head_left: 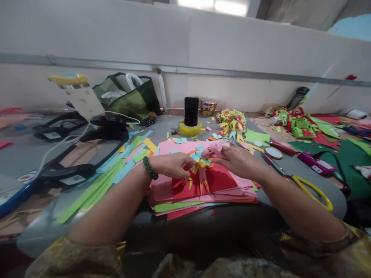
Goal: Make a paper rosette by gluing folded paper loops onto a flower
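A small ornament of folded paper strips (205,163) in yellow, blue, orange and pink sits over a red sheet (224,181), its pointed tails hanging toward me. My left hand (175,164), with a green bead bracelet at the wrist, has its fingers curled closed on the ornament's left side. From the right, my right hand (236,160) pinches a pink paper strip (213,150) at the ornament's top; its fingertips are partly hidden. Beneath both hands lies a stack of pink sheets (162,187).
Left are loose green strips (87,193). A phone (191,110) stands in a yellow tape roll (190,128) behind the stack. A finished-looking paper bundle (232,120) lies back right. Yellow-handled scissors (313,191) and a purple box (315,164) lie right.
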Tool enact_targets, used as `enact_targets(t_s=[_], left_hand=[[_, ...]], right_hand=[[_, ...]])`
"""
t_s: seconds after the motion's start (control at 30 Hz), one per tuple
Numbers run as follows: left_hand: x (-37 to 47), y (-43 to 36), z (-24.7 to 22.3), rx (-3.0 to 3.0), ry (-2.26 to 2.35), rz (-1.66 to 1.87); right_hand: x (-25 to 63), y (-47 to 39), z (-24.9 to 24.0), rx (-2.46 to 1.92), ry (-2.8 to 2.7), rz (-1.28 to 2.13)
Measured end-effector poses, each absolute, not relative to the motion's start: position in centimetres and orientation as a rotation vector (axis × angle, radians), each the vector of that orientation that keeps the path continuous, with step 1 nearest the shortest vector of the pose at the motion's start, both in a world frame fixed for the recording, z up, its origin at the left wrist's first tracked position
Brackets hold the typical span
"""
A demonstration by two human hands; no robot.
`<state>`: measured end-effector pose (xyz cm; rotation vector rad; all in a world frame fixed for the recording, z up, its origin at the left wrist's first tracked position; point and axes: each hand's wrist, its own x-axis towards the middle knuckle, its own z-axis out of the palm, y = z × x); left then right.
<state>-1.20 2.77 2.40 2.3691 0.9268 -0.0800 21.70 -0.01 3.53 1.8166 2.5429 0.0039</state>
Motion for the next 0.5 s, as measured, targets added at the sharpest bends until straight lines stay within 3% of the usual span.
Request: enact_targets(t_s=[0.5], left_hand=[[-1.11, 2.72, 2.49, 2.375, 0.907, -0.062]], right_hand=[[21.66, 0.05, 3.6, 1.861, 2.538, -0.044]])
